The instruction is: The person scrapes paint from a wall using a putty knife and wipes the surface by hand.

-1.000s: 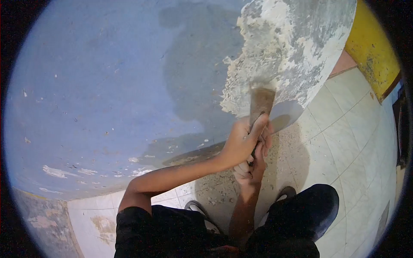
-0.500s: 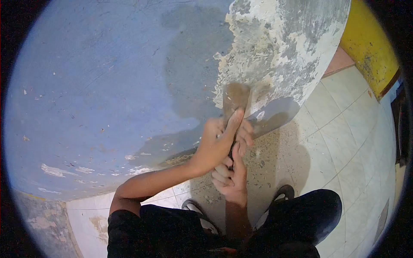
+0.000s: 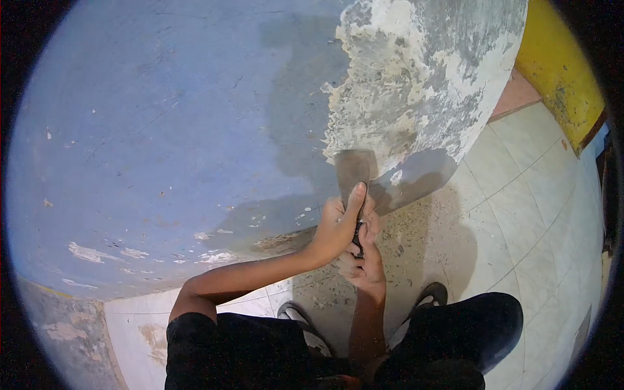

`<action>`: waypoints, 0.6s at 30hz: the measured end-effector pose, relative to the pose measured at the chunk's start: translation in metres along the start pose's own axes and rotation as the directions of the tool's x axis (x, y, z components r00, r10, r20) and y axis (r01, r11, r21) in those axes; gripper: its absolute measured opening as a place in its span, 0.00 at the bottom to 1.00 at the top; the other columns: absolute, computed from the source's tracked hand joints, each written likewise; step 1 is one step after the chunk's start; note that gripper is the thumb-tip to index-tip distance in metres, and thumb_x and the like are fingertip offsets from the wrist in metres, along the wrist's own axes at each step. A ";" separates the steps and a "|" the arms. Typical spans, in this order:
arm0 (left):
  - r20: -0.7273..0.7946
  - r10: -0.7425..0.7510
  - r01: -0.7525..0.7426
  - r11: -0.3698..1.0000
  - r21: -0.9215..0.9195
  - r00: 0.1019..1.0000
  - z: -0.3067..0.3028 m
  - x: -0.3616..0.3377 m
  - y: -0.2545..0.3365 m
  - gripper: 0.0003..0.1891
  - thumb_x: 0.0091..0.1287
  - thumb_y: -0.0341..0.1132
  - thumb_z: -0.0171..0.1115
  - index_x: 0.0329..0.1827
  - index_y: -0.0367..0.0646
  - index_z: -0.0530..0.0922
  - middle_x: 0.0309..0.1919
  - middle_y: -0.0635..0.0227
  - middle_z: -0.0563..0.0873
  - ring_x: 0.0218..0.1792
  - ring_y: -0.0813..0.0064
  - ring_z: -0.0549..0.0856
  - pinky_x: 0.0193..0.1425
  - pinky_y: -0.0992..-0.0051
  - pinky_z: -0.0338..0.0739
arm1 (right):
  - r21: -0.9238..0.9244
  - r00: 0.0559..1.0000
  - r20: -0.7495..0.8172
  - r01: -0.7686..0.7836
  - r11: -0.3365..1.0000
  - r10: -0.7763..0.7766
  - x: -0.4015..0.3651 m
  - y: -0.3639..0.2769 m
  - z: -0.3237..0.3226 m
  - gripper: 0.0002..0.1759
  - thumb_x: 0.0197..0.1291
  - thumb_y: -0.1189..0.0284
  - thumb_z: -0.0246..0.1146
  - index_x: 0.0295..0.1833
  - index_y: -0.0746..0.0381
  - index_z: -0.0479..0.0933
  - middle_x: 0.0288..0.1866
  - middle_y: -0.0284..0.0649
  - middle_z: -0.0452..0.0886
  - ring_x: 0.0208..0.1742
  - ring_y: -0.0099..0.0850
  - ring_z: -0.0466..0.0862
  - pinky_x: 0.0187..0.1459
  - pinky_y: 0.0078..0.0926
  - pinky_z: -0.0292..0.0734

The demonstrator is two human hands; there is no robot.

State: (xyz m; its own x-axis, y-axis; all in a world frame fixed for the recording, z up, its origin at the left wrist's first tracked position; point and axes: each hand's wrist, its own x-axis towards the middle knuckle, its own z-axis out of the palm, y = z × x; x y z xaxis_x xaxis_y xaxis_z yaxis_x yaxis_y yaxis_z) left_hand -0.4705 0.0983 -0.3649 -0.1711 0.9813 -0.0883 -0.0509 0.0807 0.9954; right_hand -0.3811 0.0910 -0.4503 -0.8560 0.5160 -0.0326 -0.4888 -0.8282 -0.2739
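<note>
Both my hands are closed around a scraper (image 3: 355, 168) with a broad, flat metal blade and a dark handle. My left hand (image 3: 341, 224) grips it high, the thumb stretched along the base of the blade. Below it, my right hand (image 3: 365, 263) is wrapped around the lower handle, most of which is hidden by fingers. The blade points up at the blue painted wall (image 3: 162, 130), its edge at the lower border of a bare patch (image 3: 390, 84) where white and grey plaster shows.
Paint chips and crumbs lie on the tiled floor (image 3: 520, 221) below the wall. My two feet, one in a sandal (image 3: 434, 296), stand close to the debris. A yellow wall (image 3: 565, 78) rises at the right, beside a reddish ledge (image 3: 513, 97).
The scraper and both hands have moved down the wall, so the blade's edge now sits lower against the bare patch. The view has shifted slightly.
</note>
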 end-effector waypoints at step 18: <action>-0.155 0.110 -0.112 0.994 -0.001 0.982 -0.005 0.002 0.055 0.30 0.67 0.61 0.35 0.20 0.43 0.65 0.13 0.64 0.77 0.11 0.80 0.73 0.12 0.84 0.65 | -0.304 0.977 -0.172 0.071 0.950 -0.128 0.007 -0.027 0.074 0.16 0.64 0.57 0.51 0.52 0.53 0.64 0.25 0.27 0.59 0.16 0.15 0.56 0.16 0.13 0.48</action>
State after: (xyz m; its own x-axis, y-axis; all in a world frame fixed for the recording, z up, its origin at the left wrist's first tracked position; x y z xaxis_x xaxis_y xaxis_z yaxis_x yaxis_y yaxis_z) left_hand -0.4781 0.1036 -0.3107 -0.3257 0.9453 0.0177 -0.0324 -0.0299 0.9990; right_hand -0.3865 0.1013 -0.3719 -0.7443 0.6479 -0.1621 -0.4744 -0.6837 -0.5545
